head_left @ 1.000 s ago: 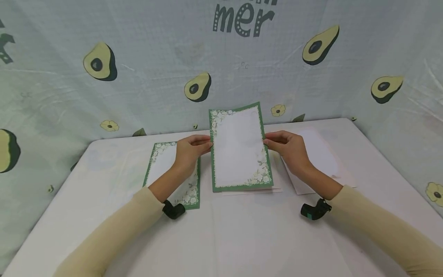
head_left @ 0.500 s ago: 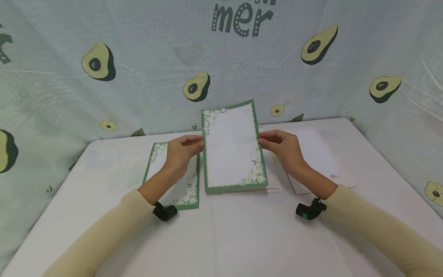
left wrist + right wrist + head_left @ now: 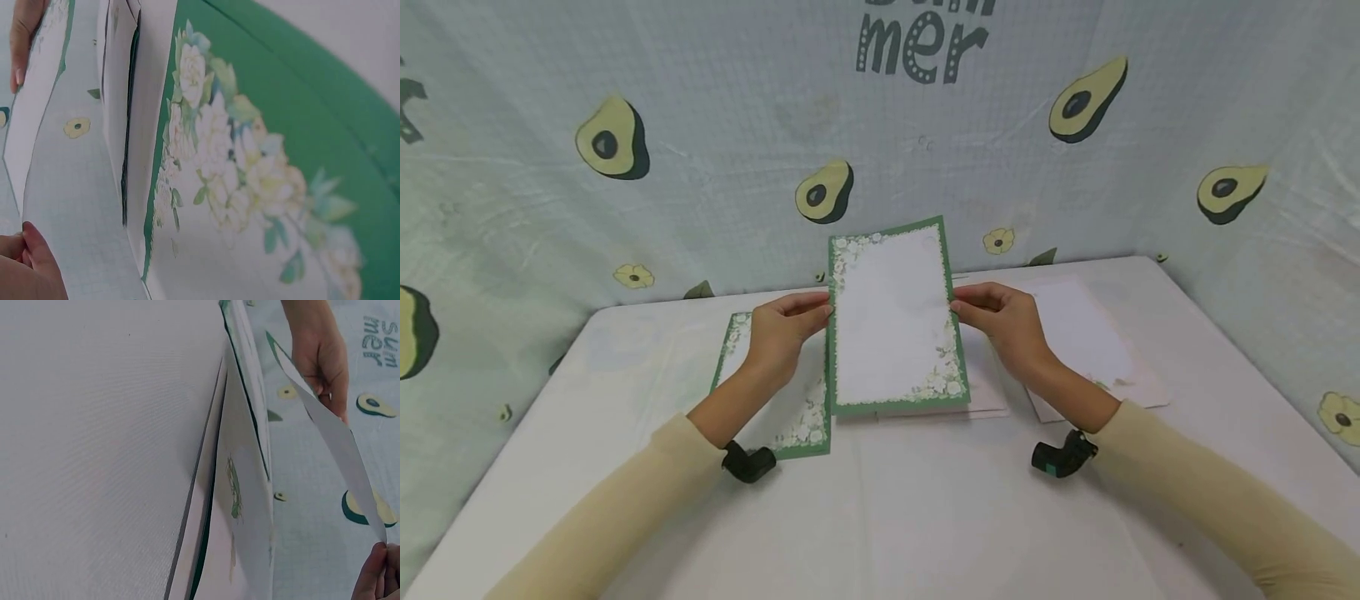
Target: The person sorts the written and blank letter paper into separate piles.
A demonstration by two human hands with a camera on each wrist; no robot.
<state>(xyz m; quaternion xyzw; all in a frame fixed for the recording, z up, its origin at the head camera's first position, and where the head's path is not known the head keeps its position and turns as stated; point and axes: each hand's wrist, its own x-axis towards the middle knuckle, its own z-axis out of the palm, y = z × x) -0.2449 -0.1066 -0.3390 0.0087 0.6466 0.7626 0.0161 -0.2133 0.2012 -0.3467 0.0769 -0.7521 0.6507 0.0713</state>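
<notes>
A sheet of paper with a green border and white flowers in its corners (image 3: 891, 321) is held up, tilted toward the head camera. My left hand (image 3: 782, 333) pinches its left edge between thumb and fingers. On the opposite edge, my right hand (image 3: 1007, 329) pinches in the same way. Both hands and the thin raised sheet (image 3: 340, 447) also show in the right wrist view. Beneath and behind it lies a pale pink stack of paper (image 3: 988, 387), partly hidden. A matching green-bordered sheet (image 3: 815, 417) lies on the table, half covered by my left arm.
The white table (image 3: 925, 517) meets a curtain printed with avocados (image 3: 722, 125) at its back edge. More pale sheets (image 3: 1082, 321) lie at the right, one above another, partly under my right forearm. Black wrist cameras (image 3: 751, 462) hang below both wrists.
Both hands have shifted somewhat to the left together with the raised sheet, so more of the pink stack shows at its right. The grips are the same.
</notes>
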